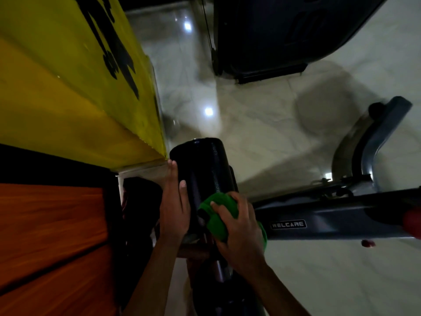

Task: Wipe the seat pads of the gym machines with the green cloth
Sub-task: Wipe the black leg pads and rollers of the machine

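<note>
A black cylindrical roller pad (pixel 201 169) of a gym machine stands in the lower middle of the view. My left hand (pixel 174 208) lies flat against the pad's left side with straight fingers. My right hand (pixel 239 226) grips the bunched green cloth (pixel 216 215) and presses it against the pad's lower right side. Part of the cloth shows below the hand at its right edge.
A grey machine arm (pixel 330 222) marked WELCARE runs to the right, with a curved frame (pixel 373 142) above it. A yellow wall (pixel 75 87) and an orange wood panel (pixel 50 229) close in the left. Another dark machine (pixel 268 35) stands on the glossy white floor (pixel 262 115).
</note>
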Action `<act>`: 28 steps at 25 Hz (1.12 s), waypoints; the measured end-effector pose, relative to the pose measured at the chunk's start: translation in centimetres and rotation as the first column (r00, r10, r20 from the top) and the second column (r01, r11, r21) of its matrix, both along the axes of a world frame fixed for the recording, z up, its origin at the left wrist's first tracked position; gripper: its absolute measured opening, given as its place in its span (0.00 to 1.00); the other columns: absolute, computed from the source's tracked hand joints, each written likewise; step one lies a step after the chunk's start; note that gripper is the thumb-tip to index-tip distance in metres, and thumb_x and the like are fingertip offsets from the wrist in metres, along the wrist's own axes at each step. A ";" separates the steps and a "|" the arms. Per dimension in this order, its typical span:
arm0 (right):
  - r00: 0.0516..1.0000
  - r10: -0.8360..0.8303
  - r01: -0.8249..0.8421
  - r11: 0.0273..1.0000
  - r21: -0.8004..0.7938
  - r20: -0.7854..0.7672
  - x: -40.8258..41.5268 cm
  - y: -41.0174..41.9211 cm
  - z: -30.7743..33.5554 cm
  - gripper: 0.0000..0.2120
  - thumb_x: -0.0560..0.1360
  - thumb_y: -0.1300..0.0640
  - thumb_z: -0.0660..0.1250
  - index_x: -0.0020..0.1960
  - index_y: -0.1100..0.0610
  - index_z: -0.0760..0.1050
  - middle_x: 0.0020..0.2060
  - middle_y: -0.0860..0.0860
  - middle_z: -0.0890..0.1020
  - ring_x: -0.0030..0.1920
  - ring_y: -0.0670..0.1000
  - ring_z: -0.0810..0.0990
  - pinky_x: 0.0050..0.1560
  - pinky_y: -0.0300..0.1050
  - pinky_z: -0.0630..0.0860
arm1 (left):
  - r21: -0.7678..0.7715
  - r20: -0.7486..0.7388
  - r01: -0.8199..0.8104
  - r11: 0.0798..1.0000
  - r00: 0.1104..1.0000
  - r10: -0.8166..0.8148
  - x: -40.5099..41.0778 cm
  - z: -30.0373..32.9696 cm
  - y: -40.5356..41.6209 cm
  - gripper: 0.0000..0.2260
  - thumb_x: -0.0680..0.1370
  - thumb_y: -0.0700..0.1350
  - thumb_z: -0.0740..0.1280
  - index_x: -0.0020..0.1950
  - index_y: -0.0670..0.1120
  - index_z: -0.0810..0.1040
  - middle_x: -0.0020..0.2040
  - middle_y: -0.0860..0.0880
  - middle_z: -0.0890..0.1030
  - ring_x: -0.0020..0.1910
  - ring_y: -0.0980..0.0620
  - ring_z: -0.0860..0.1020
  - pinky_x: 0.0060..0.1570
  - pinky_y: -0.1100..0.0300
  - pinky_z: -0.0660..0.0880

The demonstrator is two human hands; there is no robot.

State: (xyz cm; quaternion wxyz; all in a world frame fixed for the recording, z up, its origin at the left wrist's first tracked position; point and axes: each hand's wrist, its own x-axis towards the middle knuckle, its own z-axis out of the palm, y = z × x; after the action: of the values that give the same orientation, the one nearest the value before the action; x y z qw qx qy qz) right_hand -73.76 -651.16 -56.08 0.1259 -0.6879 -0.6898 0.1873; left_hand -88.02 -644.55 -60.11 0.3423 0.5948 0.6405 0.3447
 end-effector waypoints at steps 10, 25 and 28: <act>0.988 -0.021 0.003 0.993 -0.116 -0.153 2.5 4.6 5.1 0.21 0.72 0.48 0.68 0.64 0.50 0.72 0.62 0.53 0.68 0.55 0.58 0.76 0.50 0.51 0.77 | -0.018 -0.082 0.067 0.998 0.994 -0.068 1.3 5.9 -2.0 0.22 0.79 0.48 0.57 0.72 0.40 0.67 0.72 0.46 0.67 0.73 0.50 0.62 0.70 0.64 0.58; 0.924 -0.222 0.319 0.897 0.307 -0.311 2.9 7.2 38.4 0.13 0.74 0.44 0.65 0.53 0.51 0.72 0.48 0.51 0.77 0.50 0.55 0.77 0.43 0.42 0.67 | 0.291 -0.216 0.428 0.856 0.901 -0.377 0.0 39.9 3.2 0.18 0.80 0.41 0.63 0.70 0.43 0.70 0.67 0.47 0.73 0.67 0.52 0.70 0.60 0.81 0.54; 0.885 -0.267 0.404 0.848 0.342 -0.382 3.7 5.4 43.3 0.11 0.73 0.43 0.66 0.47 0.49 0.71 0.46 0.51 0.79 0.49 0.55 0.78 0.44 0.45 0.72 | 0.352 -0.237 0.514 0.782 0.857 -0.457 1.0 45.3 3.2 0.20 0.78 0.45 0.62 0.69 0.40 0.70 0.67 0.45 0.74 0.66 0.53 0.70 0.58 0.83 0.53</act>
State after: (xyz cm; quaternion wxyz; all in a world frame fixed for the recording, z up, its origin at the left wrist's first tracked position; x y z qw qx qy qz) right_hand -70.09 -645.75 -12.77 0.4095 -0.7170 -0.5509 0.1213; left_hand -87.03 -641.35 -14.85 0.2442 0.8195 0.4022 0.3271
